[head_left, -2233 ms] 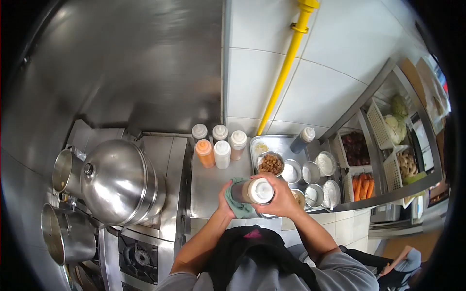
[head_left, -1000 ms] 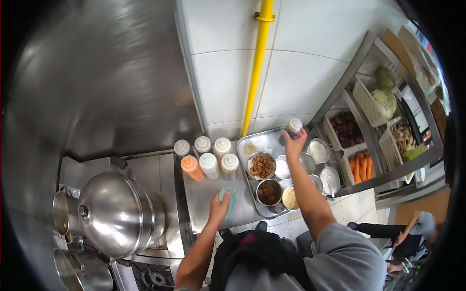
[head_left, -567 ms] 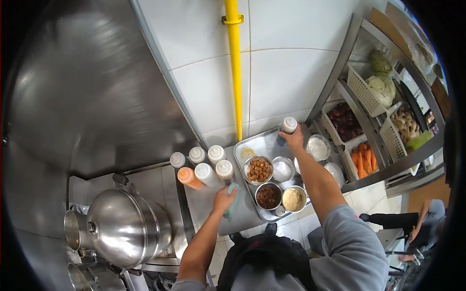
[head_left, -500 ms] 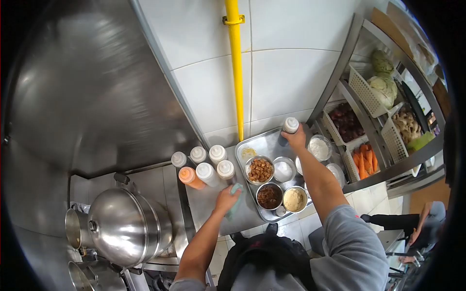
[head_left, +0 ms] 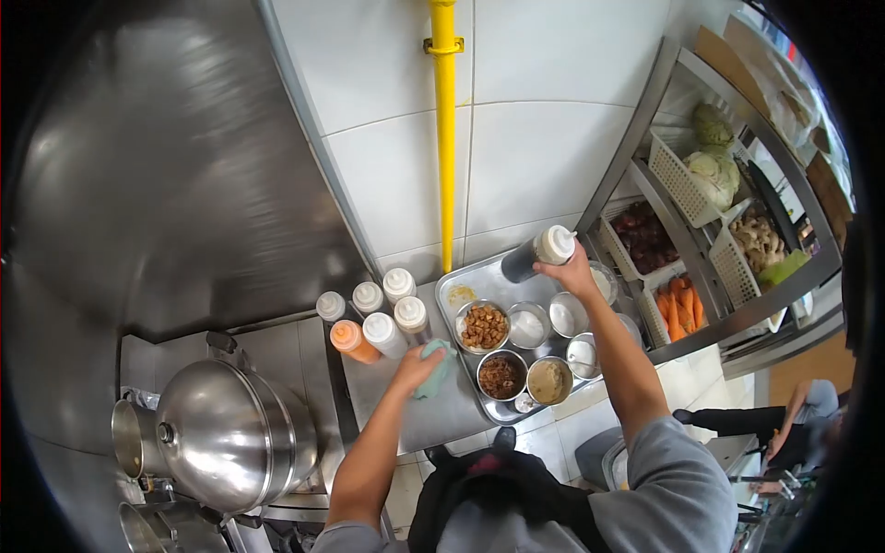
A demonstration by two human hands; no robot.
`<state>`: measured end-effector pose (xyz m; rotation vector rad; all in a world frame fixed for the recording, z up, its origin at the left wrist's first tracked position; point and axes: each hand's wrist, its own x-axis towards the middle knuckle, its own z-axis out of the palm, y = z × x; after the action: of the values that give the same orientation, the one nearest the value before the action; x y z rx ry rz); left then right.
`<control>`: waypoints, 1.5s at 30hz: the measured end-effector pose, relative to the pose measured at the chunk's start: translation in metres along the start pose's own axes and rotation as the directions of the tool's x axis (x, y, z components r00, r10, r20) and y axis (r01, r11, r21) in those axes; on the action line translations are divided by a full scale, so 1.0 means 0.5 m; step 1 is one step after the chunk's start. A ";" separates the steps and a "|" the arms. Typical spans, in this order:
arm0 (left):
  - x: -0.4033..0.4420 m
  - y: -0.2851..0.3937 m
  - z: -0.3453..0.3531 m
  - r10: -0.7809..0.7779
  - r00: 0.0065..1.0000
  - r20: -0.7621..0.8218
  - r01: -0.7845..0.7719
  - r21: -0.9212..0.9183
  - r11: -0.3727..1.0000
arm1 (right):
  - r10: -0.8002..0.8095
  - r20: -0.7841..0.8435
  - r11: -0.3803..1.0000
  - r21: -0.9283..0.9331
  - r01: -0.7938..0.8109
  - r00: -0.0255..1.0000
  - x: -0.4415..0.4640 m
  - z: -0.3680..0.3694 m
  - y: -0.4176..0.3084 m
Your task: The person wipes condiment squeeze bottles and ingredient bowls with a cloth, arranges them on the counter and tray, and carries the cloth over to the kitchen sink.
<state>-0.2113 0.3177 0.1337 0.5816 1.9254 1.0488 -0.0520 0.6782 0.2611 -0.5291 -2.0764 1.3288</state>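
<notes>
My right hand (head_left: pixel 570 271) is closed round a squeeze bottle (head_left: pixel 523 263) with dark contents and a white cap. The bottle leans over the back of the metal tray (head_left: pixel 489 412). My left hand (head_left: pixel 417 370) grips a pale green cloth (head_left: pixel 435 373) at the tray's left edge. Just behind it stand several squeeze bottles, one with orange sauce (head_left: pixel 352 341) and others with white caps. On the tray are bowls of brown chunks (head_left: pixel 485 326), dark brown crumbly food (head_left: pixel 501 376), beige powder (head_left: pixel 550 381) and white powder (head_left: pixel 526 327).
A large domed steel pot (head_left: pixel 218 433) is on the left, with smaller pots beside it. At the right, a metal rack (head_left: pixel 627 175) holds baskets of cabbage, ginger, onions and carrots (head_left: pixel 679 306). A yellow pipe (head_left: pixel 446 147) runs down the tiled wall. Another person (head_left: pixel 784 419) is at far right.
My right hand has lifted the dark bottle and tipped it, with its cap now pointing right. The left hand and cloth have shifted slightly up and left in view, as the whole view moves a little.
</notes>
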 end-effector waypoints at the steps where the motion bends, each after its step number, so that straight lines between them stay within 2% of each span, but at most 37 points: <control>1: -0.021 0.017 0.002 0.043 0.998 -0.037 -0.052 -0.282 0.958 | -0.009 0.057 1.000 0.006 0.009 0.998 -0.015 0.000 -0.037; 2: -0.046 0.034 0.002 0.070 0.994 -0.083 -0.104 -0.537 0.837 | -0.007 0.058 1.000 0.000 0.007 0.998 -0.034 0.006 -0.072; 3: -0.077 0.064 -0.001 0.099 0.987 -0.127 -0.158 -0.656 0.738 | -0.014 0.094 0.998 0.054 0.009 0.995 -0.055 0.017 -0.107; 4: -0.115 0.108 0.005 0.094 0.988 -0.126 -0.154 -0.661 0.734 | -0.022 0.132 0.994 0.109 0.008 0.991 -0.077 0.032 -0.138; 6: -0.174 0.177 0.036 0.211 0.884 -0.417 -0.467 -0.763 0.447 | -0.008 0.168 0.988 0.156 -0.018 0.986 -0.124 0.070 -0.176; 7: -0.152 0.138 0.057 0.295 0.850 -0.437 -0.527 -0.698 0.485 | -0.011 0.203 0.985 0.170 -0.024 0.979 -0.149 0.095 -0.199; 10: -0.181 0.178 0.089 0.285 0.850 -0.443 -0.526 -0.727 0.441 | -0.060 0.351 0.973 0.229 -0.024 0.935 -0.210 0.175 -0.251; 11: -0.165 0.153 0.092 0.249 0.890 -0.381 -0.428 -0.888 0.170 | -0.109 0.376 0.984 0.172 0.046 0.920 -0.223 0.201 -0.267; 12: -0.161 0.118 0.089 0.190 0.949 -0.251 -0.253 -0.967 -0.013 | -0.203 0.362 0.970 0.202 0.136 0.910 -0.236 0.223 -0.287; 14: -0.183 0.082 0.065 0.259 0.957 -0.129 -0.078 -0.977 -0.200 | -0.192 0.446 0.977 0.170 0.128 0.874 -0.253 0.260 -0.301; 18: -0.200 -0.004 0.062 0.285 0.949 -0.136 -0.092 -0.983 -0.161 | -0.156 0.584 0.971 0.238 0.016 0.797 -0.274 0.330 -0.312; 20: -0.212 0.001 0.050 0.146 0.988 0.050 0.069 -0.989 -0.133 | -0.182 0.603 0.960 0.281 0.006 0.777 -0.283 0.361 -0.312; 21: -0.223 0.006 0.058 0.047 0.997 0.067 0.071 -0.994 -0.087 | -0.136 0.642 0.960 0.274 -0.060 0.755 -0.291 0.374 -0.306; 22: -0.215 -0.031 0.057 0.047 0.996 0.071 0.075 -0.993 -0.086 | -0.089 0.678 0.957 0.262 -0.127 0.730 -0.302 0.384 -0.298; 23: -0.195 -0.097 0.059 0.263 0.938 0.226 0.275 -0.947 -0.166 | -0.119 0.669 0.952 0.287 -0.107 0.734 -0.311 0.396 -0.288; 24: -0.189 -0.140 0.057 0.477 0.810 0.342 0.475 -0.859 -0.192 | -0.123 0.664 0.952 0.289 -0.101 0.738 -0.312 0.398 -0.291; 25: -0.206 -0.143 0.060 -0.048 0.946 0.320 0.318 -0.947 -0.044 | -0.119 0.661 0.952 0.289 -0.104 0.740 -0.314 0.398 -0.295; 26: -0.217 -0.161 0.059 -0.045 0.946 0.321 0.320 -0.947 -0.035 | -0.116 0.658 0.951 0.289 -0.107 0.744 -0.316 0.395 -0.297; 28: -0.229 -0.191 0.053 -0.317 0.926 0.203 0.328 -0.850 0.413 | -0.104 0.625 0.958 0.271 -0.090 0.774 -0.311 0.381 -0.279; 29: -0.229 -0.208 0.049 -0.315 0.927 0.203 0.329 -0.844 0.423 | -0.118 0.558 0.970 0.243 -0.026 0.822 -0.302 0.371 -0.276; 30: -0.230 -0.227 0.045 -0.294 0.956 0.016 0.195 -0.784 0.590 | -0.134 0.487 0.977 0.211 0.033 0.863 -0.295 0.361 -0.271; 31: -0.229 -0.244 0.039 -0.237 0.957 -0.166 0.065 -0.676 0.734 | -0.083 0.445 0.986 0.167 0.009 0.892 -0.288 0.344 -0.274; 32: -0.232 -0.241 0.026 -0.146 0.931 -0.333 -0.055 -0.526 0.848 | -0.045 0.384 0.983 0.182 -0.028 0.922 -0.283 0.332 -0.275; 33: -0.240 -0.242 -0.002 -0.026 0.956 -0.293 -0.055 -0.264 0.963 | -0.007 0.365 0.985 0.161 -0.056 0.931 -0.280 0.321 -0.276; 34: -0.235 -0.244 -0.013 -0.015 0.955 -0.297 -0.064 -0.254 0.965 | 0.025 0.344 0.987 0.140 -0.077 0.939 -0.272 0.311 -0.273; 35: -0.237 -0.247 -0.016 0.208 0.881 -0.425 -0.173 0.121 0.977 | 0.030 0.322 0.988 0.134 -0.077 0.946 -0.272 0.305 -0.268; 36: -0.240 -0.251 -0.009 0.457 0.772 -0.441 -0.222 0.487 0.845 | 0.033 0.299 0.988 0.131 -0.075 0.954 -0.277 0.309 -0.264; 37: -0.229 -0.285 -0.008 0.493 0.785 -0.375 -0.218 0.578 0.786 | 0.041 0.323 0.992 0.103 -0.078 0.945 -0.286 0.312 -0.263; 38: -0.231 -0.289 0.001 0.488 0.798 -0.354 -0.195 0.615 0.764 | 0.069 0.315 0.995 0.053 -0.090 0.947 -0.306 0.297 -0.256; 39: -0.232 -0.283 -0.002 0.533 0.797 -0.285 -0.269 0.622 0.736 | 0.078 0.284 0.991 -0.128 -0.043 0.955 -0.338 0.319 -0.176; 40: -0.226 -0.308 0.005 0.525 0.815 -0.247 -0.295 0.602 0.742 | 0.169 0.252 0.974 -0.189 -0.123 0.953 -0.364 0.322 -0.227; 41: -0.223 -0.332 0.012 0.546 0.794 -0.267 -0.264 0.658 0.705 | -0.031 0.208 0.998 -0.050 0.043 0.978 -0.386 0.351 -0.177; 42: -0.236 -0.314 0.014 0.529 0.807 -0.262 -0.215 0.704 0.676 | -0.161 0.082 0.987 0.044 0.158 0.984 -0.415 0.397 -0.128; 43: -0.249 -0.299 0.014 0.558 0.792 -0.246 -0.245 0.709 0.661 | 0.084 0.248 0.995 -0.075 -0.068 0.965 -0.432 0.391 -0.154; 45: -0.252 -0.290 0.013 0.592 0.769 -0.244 -0.237 0.750 0.617 | 0.053 0.198 0.998 -0.049 -0.044 0.979 -0.470 0.450 -0.107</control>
<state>-0.1388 0.1527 0.0673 1.3830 2.7309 0.7515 -0.0326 0.3604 0.1747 -0.4851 -2.2728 1.4167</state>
